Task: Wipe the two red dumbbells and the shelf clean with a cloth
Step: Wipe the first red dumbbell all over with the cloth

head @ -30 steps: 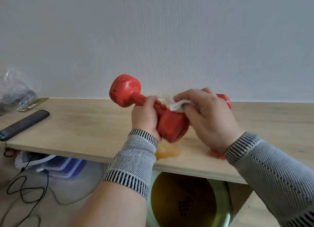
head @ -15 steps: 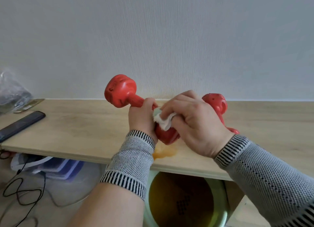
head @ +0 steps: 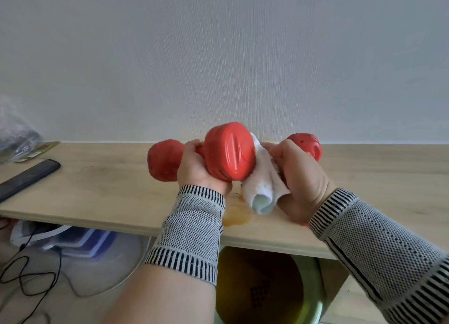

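Left hand (head: pixel 201 170) is wrapped around the bar of one red dumbbell (head: pixel 228 151), holding it up off the shelf (head: pixel 109 185) with its near head turned toward the viewer and its far head poking out to the left. Right hand (head: pixel 301 178) clutches a white cloth (head: pixel 261 182), bunched and hanging down, pressed against the right side of that near head. Two dumbbells in all: the second dumbbell (head: pixel 306 145) sits behind the right hand, near the wall (head: pixel 218 56), only one head showing and dotted with small dark marks; whether it rests flat on the shelf I cannot tell. No writing reads on either dumbbell, only moulded ridges on the raised one. One yellowish stain (head: pixel 237 218) marks the shelf just under the hands, near its front edge. Two sleeves (head: pixel 192 229), grey knit with black-striped cuffs. At the far left of the shelf lie one black phone (head: pixel 26 178), face down as far as I can see, and one crumpled clear bag (head: pixel 14 134) with a labelled packet under it, the print too small to read. Below the shelf stands one green basin (head: pixel 313 299) with a dark yellow inside, and to the left a black cable (head: pixel 29 277) loops over the floor beside some stacked plastic trays (head: pixel 80 241).
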A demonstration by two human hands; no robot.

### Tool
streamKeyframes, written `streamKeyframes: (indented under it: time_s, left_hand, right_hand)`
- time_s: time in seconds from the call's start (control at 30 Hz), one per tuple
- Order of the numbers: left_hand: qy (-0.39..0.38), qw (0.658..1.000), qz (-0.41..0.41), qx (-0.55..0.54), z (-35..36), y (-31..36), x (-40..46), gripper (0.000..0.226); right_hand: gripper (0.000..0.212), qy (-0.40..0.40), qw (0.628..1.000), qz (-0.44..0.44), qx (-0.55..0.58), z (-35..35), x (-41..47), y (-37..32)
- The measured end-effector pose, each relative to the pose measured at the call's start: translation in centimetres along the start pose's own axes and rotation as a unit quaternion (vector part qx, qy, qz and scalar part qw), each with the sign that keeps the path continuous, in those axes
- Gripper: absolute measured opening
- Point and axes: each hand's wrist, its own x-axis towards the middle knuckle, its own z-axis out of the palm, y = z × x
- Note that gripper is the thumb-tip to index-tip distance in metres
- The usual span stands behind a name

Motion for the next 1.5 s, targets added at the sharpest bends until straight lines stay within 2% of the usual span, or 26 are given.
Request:
streamKeyframes:
  time_s: [0.07, 0.1, 0.23, 0.33, 0.43, 0.5, 0.57, 0.67, 0.73, 0.83, 0.9, 0.97, 1.1, 1.17, 1.23, 1.3, 1.33, 1.37, 1.4, 1.5]
  left_hand:
    - [0.019, 0.999, 0.007, -0.029, -0.4, 0.3, 1.1, 0.059]
    - [0.025, 0.999, 0.014, -0.039, -0.4, 0.5, 1.3, 0.062]
    - [0.031, 0.994, 0.059, -0.082, -0.2, 0.9, 1.0, 0.02]
    - [-0.015, 0.997, 0.065, -0.042, 0.0, 0.4, 0.2, 0.034]
    - [-0.003, 0.994, 0.108, 0.015, 0.6, 0.0, -0.7, 0.02]
    - [-0.012, 0.992, 0.121, 0.04, 0.9, -0.1, -1.1, 0.021]
    - [-0.021, 0.988, 0.135, 0.073, 0.7, -0.1, -1.2, 0.024]
    - [-0.018, 0.979, 0.155, 0.129, 0.5, -0.3, -1.3, 0.019]
    - [-0.017, 0.972, 0.172, 0.16, 0.6, -0.6, -1.2, 0.008]
    - [-0.015, 0.955, 0.213, 0.206, 0.6, -1.0, -1.0, 0.008]
    - [-0.014, 0.945, 0.234, 0.229, 0.6, -1.2, -1.1, 0.013]
    - [-0.033, 0.942, 0.23, 0.24, 0.7, -1.4, -1.4, 0.011]
    - [-0.081, 0.952, 0.203, 0.216, 1.1, -1.7, -1.8, 0.013]
    - [-0.096, 0.956, 0.187, 0.204, 1.3, -2.0, -2.0, 0.016]
    - [-0.105, 0.964, 0.164, 0.181, 1.6, -2.0, -2.2, 0.016]
    - [-0.127, 0.976, 0.125, 0.128, 1.9, -2.0, -2.4, 0.015]
    - [-0.141, 0.978, 0.11, 0.106, 2.0, -2.0, -2.5, 0.013]
    - [-0.153, 0.978, 0.1, 0.096, 2.1, -2.0, -2.6, 0.013]
    - [-0.156, 0.978, 0.099, 0.097, 2.2, -2.0, -2.5, 0.012]
    - [-0.134, 0.98, 0.107, 0.102, 1.9, -1.8, -2.0, 0.012]
  right_hand:
    - [0.03, -0.05, 0.999, 0.013, -0.018, -0.1, -0.3, -0.1]
    - [0.031, -0.064, 0.997, 0.012, -0.038, 0.0, -0.5, -0.2]
    - [0.029, -0.042, 0.994, -0.019, -0.102, 0.1, -0.7, -0.6]
    - [0.033, 0.028, 0.987, -0.073, -0.143, 0.1, -0.3, -0.5]
    - [0.051, 0.108, 0.959, -0.153, -0.213, 0.3, 0.0, -0.1]
    - [0.059, 0.159, 0.919, -0.226, -0.282, 0.4, -0.2, -0.2]
    - [0.058, 0.195, 0.865, -0.3, -0.353, 0.5, -0.4, -0.5]
    - [0.055, 0.214, 0.808, -0.378, -0.398, 0.6, -0.8, -0.7]
    - [0.047, 0.181, 0.758, -0.428, -0.458, 1.1, -1.0, -0.7]
    - [0.029, 0.064, 0.666, -0.447, -0.594, 1.1, -0.9, 0.3]
    - [0.03, 0.025, 0.632, -0.434, -0.642, 0.7, -0.6, 0.8]
    - [0.027, 0.024, 0.614, -0.44, -0.655, 0.3, -0.3, 0.7]
    - [0.023, 0.063, 0.621, -0.46, -0.631, -0.1, 0.0, 0.0]
    - [0.021, 0.091, 0.645, -0.447, -0.614, -0.3, 0.1, -0.3]
    - [0.017, 0.121, 0.703, -0.401, -0.575, -0.5, 0.2, -0.8]
    - [0.017, 0.132, 0.787, -0.316, -0.513, -0.9, 0.5, -1.2]
    - [0.018, 0.133, 0.813, -0.288, -0.488, -1.1, 0.6, -1.3]
    - [0.02, 0.128, 0.819, -0.288, -0.48, -1.2, 0.5, -1.4]
    - [0.022, 0.121, 0.801, -0.316, -0.494, -1.1, 0.2, -1.3]
    - [0.027, 0.062, 0.689, -0.425, -0.583, 0.0, -1.0, -1.0]
